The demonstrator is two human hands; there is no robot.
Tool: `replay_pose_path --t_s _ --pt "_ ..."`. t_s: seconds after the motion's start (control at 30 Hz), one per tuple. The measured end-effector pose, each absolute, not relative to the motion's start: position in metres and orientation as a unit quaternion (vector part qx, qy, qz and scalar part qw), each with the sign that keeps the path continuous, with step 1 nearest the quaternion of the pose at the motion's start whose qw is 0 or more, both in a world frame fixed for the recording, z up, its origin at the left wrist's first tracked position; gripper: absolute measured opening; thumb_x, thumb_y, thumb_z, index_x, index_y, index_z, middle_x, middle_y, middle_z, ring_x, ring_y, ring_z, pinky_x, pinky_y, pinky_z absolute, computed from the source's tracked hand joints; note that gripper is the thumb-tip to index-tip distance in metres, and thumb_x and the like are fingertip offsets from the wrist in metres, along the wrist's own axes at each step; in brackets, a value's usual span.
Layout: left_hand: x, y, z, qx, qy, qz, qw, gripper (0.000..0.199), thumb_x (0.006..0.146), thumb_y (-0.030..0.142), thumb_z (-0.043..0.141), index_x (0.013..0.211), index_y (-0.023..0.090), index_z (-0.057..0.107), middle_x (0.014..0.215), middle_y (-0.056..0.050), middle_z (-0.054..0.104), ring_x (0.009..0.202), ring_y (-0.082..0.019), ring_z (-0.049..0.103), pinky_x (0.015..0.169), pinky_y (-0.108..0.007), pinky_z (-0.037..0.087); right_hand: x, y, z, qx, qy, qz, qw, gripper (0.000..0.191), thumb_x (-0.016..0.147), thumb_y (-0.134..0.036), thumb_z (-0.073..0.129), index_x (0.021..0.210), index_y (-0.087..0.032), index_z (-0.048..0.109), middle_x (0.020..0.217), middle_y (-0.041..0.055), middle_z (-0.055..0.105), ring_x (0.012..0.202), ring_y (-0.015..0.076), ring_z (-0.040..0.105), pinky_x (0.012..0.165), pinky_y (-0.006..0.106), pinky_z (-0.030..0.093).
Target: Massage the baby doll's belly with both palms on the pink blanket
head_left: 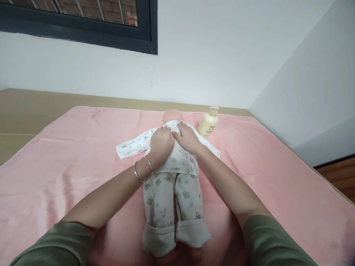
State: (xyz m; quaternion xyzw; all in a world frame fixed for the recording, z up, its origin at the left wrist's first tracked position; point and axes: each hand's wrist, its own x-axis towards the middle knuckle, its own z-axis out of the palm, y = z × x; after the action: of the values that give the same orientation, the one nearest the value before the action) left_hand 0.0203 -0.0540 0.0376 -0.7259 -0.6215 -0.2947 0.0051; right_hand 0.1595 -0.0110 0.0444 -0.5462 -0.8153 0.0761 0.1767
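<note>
A baby doll (172, 114) lies lengthwise in front of me, its bald head at the far end and face not showing. It wears a white printed shirt (180, 160) and matching trousers (163, 199) with wide turned-up cuffs. At the upper chest, my left hand (163, 142) has its fingers curled on the shirt cloth near the collar. Beside it, my right hand (187, 136) also closes on the shirt near the neck, thumb toward the left hand. The cloth bunches between them. Both fingertips are partly hidden. The shirt's sleeves (133, 146) spread out sideways.
A pale yellow pump-type bottle (208, 122) stands right of the doll's head. Under everything lies a pink sheet (91, 147) over a wooden surface (22, 107). A white wall (205, 55) with a dark-framed window (149, 26) rises behind.
</note>
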Motion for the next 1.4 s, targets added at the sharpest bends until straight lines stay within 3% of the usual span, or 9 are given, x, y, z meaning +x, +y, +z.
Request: replay_pose_path --t_s 0.2,0.3,0.47,0.6,0.7,1.07,1.17,1.3,1.4 --pt "0.007 -0.039 0.037 -0.714 -0.634 -0.291 -0.068 0.029 0.092 0.021 0.04 0.102 0.015 0.067 0.11 -0.016 0.073 0.108 -0.031 0.065 0.097 -0.041 0.049 0.141 -0.045 0.051 -0.576 -0.808 -0.023 0.123 0.057 0.105 -0.036 0.03 0.146 0.0 0.047 0.145 0.0259 0.056 0.136 0.038 0.051 0.115 0.052 0.037" --pt "-0.002 -0.028 0.036 -0.702 -0.634 -0.301 -0.12 0.033 0.094 0.029 0.038 0.099 0.016 0.069 0.11 -0.015 0.075 0.103 -0.029 0.067 0.093 -0.04 0.05 0.13 -0.065 0.048 -0.567 -0.813 -0.082 0.103 0.058 0.104 -0.033 0.031 0.148 0.004 0.044 0.147 0.0316 0.052 0.138 0.0412 0.049 0.115 0.054 0.037" --pt "0.003 -0.035 0.042 -0.713 -0.638 -0.28 -0.079 0.033 0.094 0.026 0.038 0.096 0.014 0.07 0.103 -0.016 0.074 0.1 -0.029 0.067 0.092 -0.04 0.05 0.138 -0.053 0.046 -0.535 -0.836 -0.038 0.114 0.053 0.101 -0.022 0.03 0.144 0.0 0.052 0.146 0.0239 0.057 0.14 0.0338 0.049 0.12 0.046 0.035" --pt "0.017 -0.053 0.048 -0.738 -0.63 -0.242 -0.018 0.03 0.092 0.018 0.04 0.089 0.012 0.069 0.098 -0.019 0.071 0.103 -0.032 0.065 0.097 -0.043 0.05 0.154 -0.024 0.05 -0.581 -0.801 0.043 0.136 0.064 0.101 -0.036 0.035 0.149 0.006 0.043 0.155 0.0256 0.047 0.145 0.0348 0.043 0.122 0.044 0.033" --pt "0.023 -0.059 0.047 -0.757 -0.609 -0.237 0.003 0.027 0.091 0.014 0.041 0.085 0.014 0.068 0.097 -0.019 0.069 0.105 -0.034 0.063 0.099 -0.046 0.049 0.16 -0.016 0.053 -0.57 -0.805 0.067 0.148 0.066 0.099 -0.042 0.039 0.147 0.003 0.045 0.154 0.0232 0.049 0.144 0.0338 0.045 0.121 0.043 0.033" --pt "-0.002 -0.032 0.04 -0.715 -0.618 -0.301 -0.13 0.025 0.092 0.024 0.039 0.094 0.018 0.062 0.107 -0.014 0.072 0.101 -0.028 0.064 0.095 -0.041 0.049 0.132 -0.072 0.056 -0.55 -0.824 -0.099 0.094 0.058 0.104 -0.034 0.034 0.138 0.008 0.054 0.136 0.031 0.061 0.129 0.0382 0.057 0.112 0.046 0.04" --pt "-0.001 -0.036 0.042 -0.725 -0.609 -0.299 -0.117 0.026 0.092 0.025 0.039 0.097 0.016 0.063 0.108 -0.015 0.071 0.104 -0.029 0.064 0.097 -0.043 0.049 0.138 -0.063 0.055 -0.553 -0.825 -0.057 0.107 0.052 0.104 -0.033 0.033 0.134 0.0 0.059 0.137 0.0259 0.063 0.129 0.0338 0.058 0.111 0.042 0.042" --pt "0.011 -0.053 0.045 -0.748 -0.61 -0.256 -0.058 0.028 0.092 0.022 0.04 0.097 0.012 0.065 0.108 -0.021 0.069 0.109 -0.034 0.062 0.101 -0.047 0.048 0.154 -0.031 0.055 -0.562 -0.812 0.044 0.152 0.053 0.103 -0.035 0.034 0.14 -0.003 0.053 0.149 0.0202 0.056 0.139 0.0299 0.05 0.114 0.039 0.041" --pt "0.02 -0.062 0.045 -0.767 -0.591 -0.249 -0.029 0.024 0.09 0.017 0.042 0.095 0.013 0.065 0.105 -0.02 0.068 0.113 -0.034 0.061 0.106 -0.047 0.046 0.161 -0.017 0.055 -0.548 -0.815 0.082 0.167 0.049 0.102 -0.035 0.034 0.134 -0.006 0.057 0.141 0.0182 0.062 0.131 0.0295 0.056 0.11 0.04 0.044"
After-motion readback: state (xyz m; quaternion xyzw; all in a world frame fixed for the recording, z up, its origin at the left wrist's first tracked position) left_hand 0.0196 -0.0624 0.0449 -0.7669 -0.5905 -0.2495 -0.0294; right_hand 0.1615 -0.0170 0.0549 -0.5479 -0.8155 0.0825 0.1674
